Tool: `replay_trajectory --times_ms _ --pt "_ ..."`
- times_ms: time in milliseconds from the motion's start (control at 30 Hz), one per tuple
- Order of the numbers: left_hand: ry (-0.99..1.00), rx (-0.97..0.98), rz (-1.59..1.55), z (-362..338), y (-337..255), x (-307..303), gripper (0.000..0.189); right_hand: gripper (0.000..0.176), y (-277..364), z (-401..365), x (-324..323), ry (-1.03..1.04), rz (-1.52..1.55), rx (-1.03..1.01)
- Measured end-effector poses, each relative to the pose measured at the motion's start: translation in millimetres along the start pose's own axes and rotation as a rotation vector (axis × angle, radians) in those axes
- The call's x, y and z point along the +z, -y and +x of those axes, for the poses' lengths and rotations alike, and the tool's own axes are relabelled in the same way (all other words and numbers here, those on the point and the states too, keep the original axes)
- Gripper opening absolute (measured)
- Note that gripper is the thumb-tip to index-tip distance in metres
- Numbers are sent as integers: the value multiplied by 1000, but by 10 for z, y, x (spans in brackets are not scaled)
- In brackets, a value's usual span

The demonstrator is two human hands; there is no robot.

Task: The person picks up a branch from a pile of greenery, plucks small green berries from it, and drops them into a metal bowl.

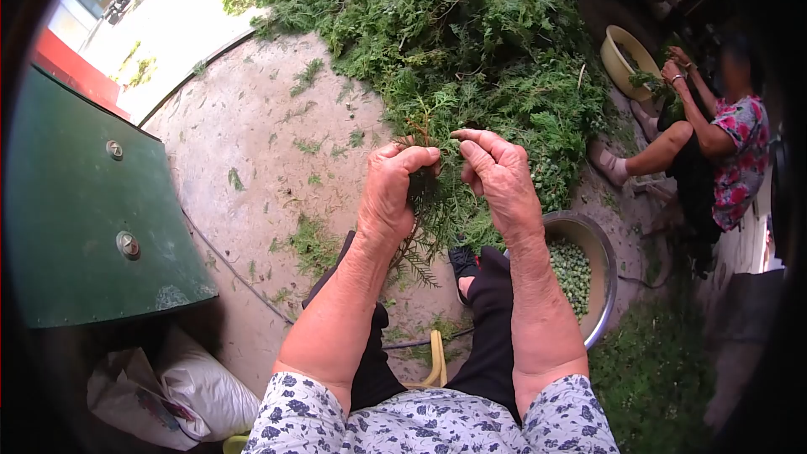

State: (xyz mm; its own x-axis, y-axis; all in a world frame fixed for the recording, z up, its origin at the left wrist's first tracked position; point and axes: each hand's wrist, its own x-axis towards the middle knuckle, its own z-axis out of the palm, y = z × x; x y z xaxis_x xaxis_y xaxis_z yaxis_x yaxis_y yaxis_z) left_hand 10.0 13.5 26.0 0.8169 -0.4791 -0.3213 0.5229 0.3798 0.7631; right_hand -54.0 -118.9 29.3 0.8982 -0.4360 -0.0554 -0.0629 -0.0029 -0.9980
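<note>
My left hand (391,189) is closed around a green conifer sprig (433,202), whose leafy end hangs below the fist. Brownish tips stick up above the thumb. Just to the right, my right hand (502,172) has its thumb and index finger pinched together close to the sprig. Whatever is between those fingertips is too small to make out. Beside my right forearm stands a round metal basin (607,273) holding many small pale-green cones (572,276), partly hidden by the arm.
A big heap of cut conifer branches (454,34) lies ahead. Loose sprigs litter the concrete floor (252,118). At right, a seated person (727,139) handles greenery beside a yellow basin (622,76). A green metal door (101,210) and white sacks (206,382) are at left.
</note>
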Motion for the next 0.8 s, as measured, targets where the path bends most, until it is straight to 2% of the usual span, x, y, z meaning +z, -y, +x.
replay_trajectory --times_ms 67,300,367,433,500,567,633,700,800 --pt "1 -9 5 -4 1 7 5 22 23 -22 0 56 93 119" --pt "19 71 169 -2 67 20 10 18 28 -18 37 16 247 89" --pt "21 61 170 -2 93 37 10 15 34 -47 67 -55 -10 -35" --pt "-31 171 153 0 142 61 11 15 -4 -51 145 -254 -545 -608" --pt "-83 161 83 -31 120 99 11 17 -2 -33 111 -318 -588 -680" --pt "-165 153 -88 13 62 52 10 18 50 -49 -63 -398 -520 -507" --pt "-172 160 -213 172 58 -163 9 20 108 -78 -358 -333 -188 -154" --pt "-193 101 -298 295 60 -298 4 22 45 -134 -778 -239 -238 -30" --pt "-162 -31 -530 286 16 -343 4 24 -111 -436 -1253 -270 -465 61"
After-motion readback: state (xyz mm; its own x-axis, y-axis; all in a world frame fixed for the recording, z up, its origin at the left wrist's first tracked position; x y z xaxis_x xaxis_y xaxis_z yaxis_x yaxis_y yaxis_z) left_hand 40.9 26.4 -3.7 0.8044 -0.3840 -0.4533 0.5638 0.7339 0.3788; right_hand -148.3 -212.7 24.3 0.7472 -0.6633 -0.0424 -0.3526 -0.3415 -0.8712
